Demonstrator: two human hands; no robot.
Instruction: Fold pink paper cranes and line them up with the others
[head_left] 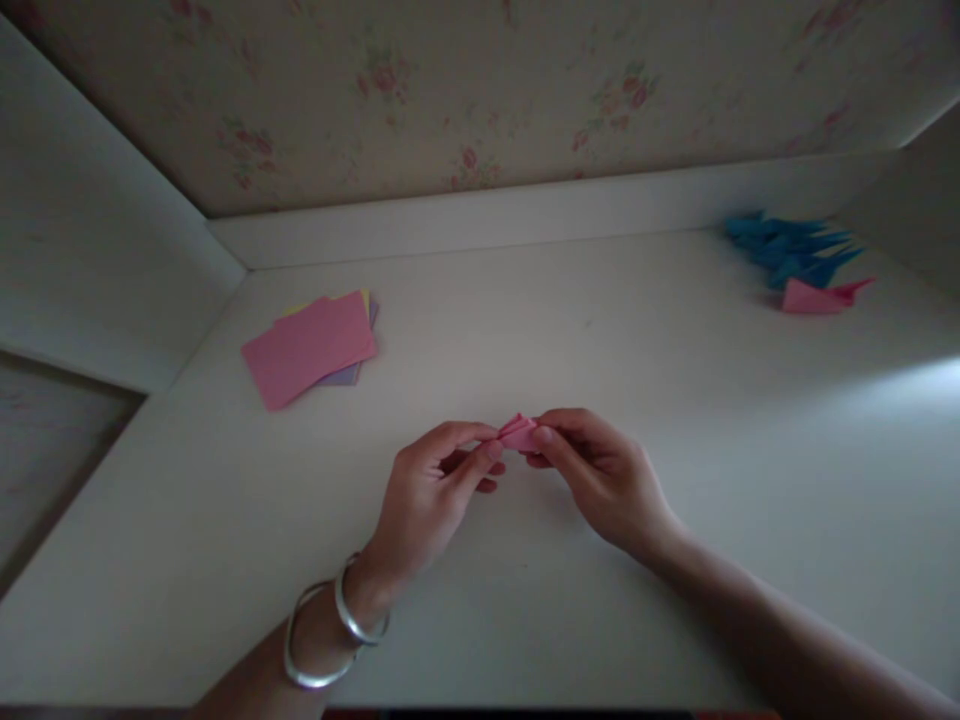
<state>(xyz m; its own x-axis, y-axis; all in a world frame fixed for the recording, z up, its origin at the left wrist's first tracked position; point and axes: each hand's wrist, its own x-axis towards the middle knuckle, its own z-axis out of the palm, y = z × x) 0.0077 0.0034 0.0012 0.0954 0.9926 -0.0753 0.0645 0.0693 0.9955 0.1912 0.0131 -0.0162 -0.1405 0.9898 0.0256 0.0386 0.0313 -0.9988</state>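
Observation:
A small folded piece of pink paper (517,433) is held up between my two hands, near the middle of the view. My left hand (435,490), with two silver bangles on its wrist, pinches the left end between thumb and forefinger. On the other side, my right hand (600,475) grips the right end, its thumb lying on the near face. Fingertips cover both ends of the paper, so its full shape is hidden.
Loose paper sheets (315,345), pink on top with yellow and purple beneath, lie at the left on the white table (480,330). Several blue folded paper pieces (787,248) and a pink folded paper piece (817,297) sit at the back right. A floral wall (450,100) stands behind.

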